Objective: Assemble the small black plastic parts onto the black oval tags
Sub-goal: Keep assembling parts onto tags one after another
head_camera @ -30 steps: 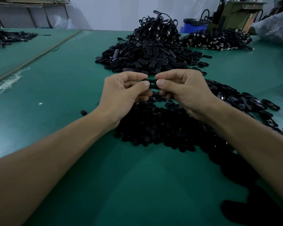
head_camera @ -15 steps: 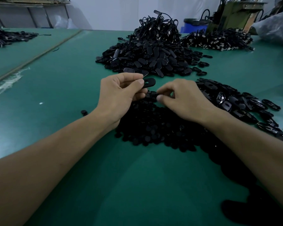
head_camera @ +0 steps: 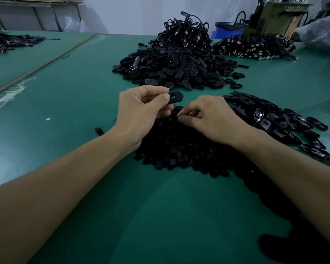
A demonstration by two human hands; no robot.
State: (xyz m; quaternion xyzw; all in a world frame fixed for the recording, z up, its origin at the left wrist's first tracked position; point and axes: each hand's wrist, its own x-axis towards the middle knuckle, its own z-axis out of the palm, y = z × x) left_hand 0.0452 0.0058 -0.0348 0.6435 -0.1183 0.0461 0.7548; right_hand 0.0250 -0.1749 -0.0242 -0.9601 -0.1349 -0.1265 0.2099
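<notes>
1. Bare green table mat (head_camera: 65, 115) lies open on the left, save one stray black plastic part (head_camera: 99, 130)
2. Open mat between the forearms
3. Low heap of small black plastic parts (head_camera: 179, 151) fills the middle
4. Tall pile of black oval tags and cords (head_camera: 179, 61) blocks the far side; the left hand (head_camera: 139, 113), pinching a black oval tag (head_camera: 179, 98), sits in the narrow strip before it
5. Spread of glossy black tags (head_camera: 274, 121) bars the right

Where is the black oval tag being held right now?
Head view, centre: the left hand pinches the black oval plastic tag, which juts right over the pile of small black plastic parts, up-left of the right hand.
</notes>
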